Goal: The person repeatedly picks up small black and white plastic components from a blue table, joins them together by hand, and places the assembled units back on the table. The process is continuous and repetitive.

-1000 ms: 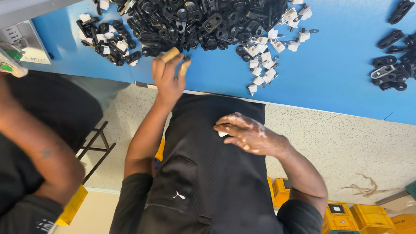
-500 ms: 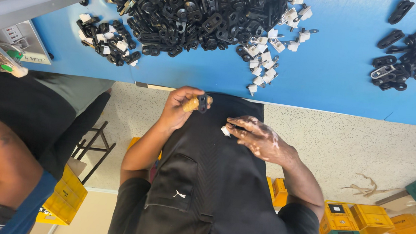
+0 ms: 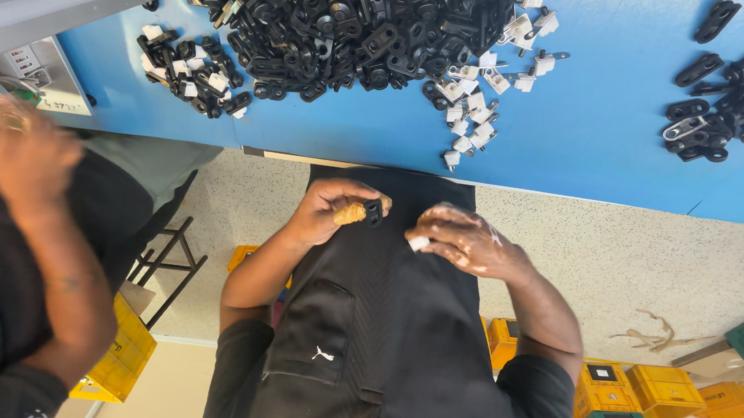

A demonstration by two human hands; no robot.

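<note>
From the head view we see our left hand (image 3: 330,207) with its grip clamped on one small black clip (image 3: 374,211), and our right hand (image 3: 462,240) pinching one white piece (image 3: 419,243), both held over our lap. On the blue worktop (image 3: 590,138) lie three heaps of black parts, the largest (image 3: 342,21) too many to count.

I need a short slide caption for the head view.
Left hand holds a small black plastic clip; right hand holds a small white plastic piece.

Blue surface (image 3: 589,146), ahead of both grips: big heap of black clips (image 3: 334,20), small white pieces (image 3: 477,111), smaller black pile (image 3: 725,104) far right.
</note>
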